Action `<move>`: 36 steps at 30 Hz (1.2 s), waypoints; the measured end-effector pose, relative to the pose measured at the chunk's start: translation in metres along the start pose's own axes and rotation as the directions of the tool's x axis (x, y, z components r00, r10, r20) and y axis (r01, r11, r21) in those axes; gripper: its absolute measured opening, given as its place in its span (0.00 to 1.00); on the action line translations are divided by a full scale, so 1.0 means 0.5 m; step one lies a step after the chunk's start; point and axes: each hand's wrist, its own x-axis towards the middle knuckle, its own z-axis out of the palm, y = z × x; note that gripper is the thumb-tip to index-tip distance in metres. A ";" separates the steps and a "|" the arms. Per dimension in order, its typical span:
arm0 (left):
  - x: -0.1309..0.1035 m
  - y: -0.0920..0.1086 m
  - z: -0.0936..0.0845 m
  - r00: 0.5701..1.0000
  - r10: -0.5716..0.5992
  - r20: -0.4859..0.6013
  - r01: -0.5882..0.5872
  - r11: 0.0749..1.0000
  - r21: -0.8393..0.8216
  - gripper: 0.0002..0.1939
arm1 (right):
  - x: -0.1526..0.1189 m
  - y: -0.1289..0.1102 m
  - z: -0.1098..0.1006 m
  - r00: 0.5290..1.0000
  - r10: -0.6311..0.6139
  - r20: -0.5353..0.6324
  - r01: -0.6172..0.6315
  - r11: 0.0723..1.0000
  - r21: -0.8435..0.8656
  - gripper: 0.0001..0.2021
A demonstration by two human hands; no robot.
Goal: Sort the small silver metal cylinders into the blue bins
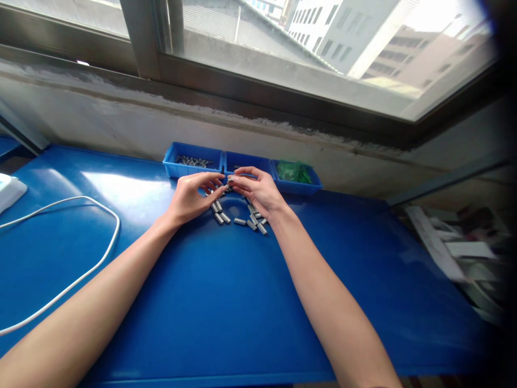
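Note:
My left hand [193, 198] is curled above the table, with its thumb tip close to the right hand's fingertips. Whatever its fingers hold is too small to make out. In a pinch between thumb and fingers, my right hand [260, 193] has a small grey metal piece [230, 181]. Below and between the hands, several short grey metal bars [239, 221] lie loose on the table in a rough ring. Wrists and fingers partly cover some of them.
Along the wall stand a blue bin of small metal parts [194, 171], a middle blue bin [248, 157] and a blue bin with a green bag [309, 188]. A white cable [115, 231] loops across the blue table [226, 318] at left. Blurred items [470, 249] lie at right.

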 end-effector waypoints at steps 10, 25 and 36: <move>0.000 -0.004 -0.002 0.998 0.056 0.004 -0.056 0.996 0.070 0.10 | -0.009 0.010 0.017 0.999 -0.027 0.037 0.029 0.997 -0.066 0.19; 0.007 -0.020 -0.012 0.885 -0.247 -0.395 0.256 0.966 -0.030 0.11 | -0.011 0.023 -0.004 0.856 -0.271 0.440 0.506 0.265 -0.821 0.11; 0.007 -0.005 -0.009 0.927 -0.189 -0.325 0.201 0.979 0.006 0.11 | -0.013 0.018 0.000 0.872 -0.230 0.432 0.474 0.179 -0.862 0.07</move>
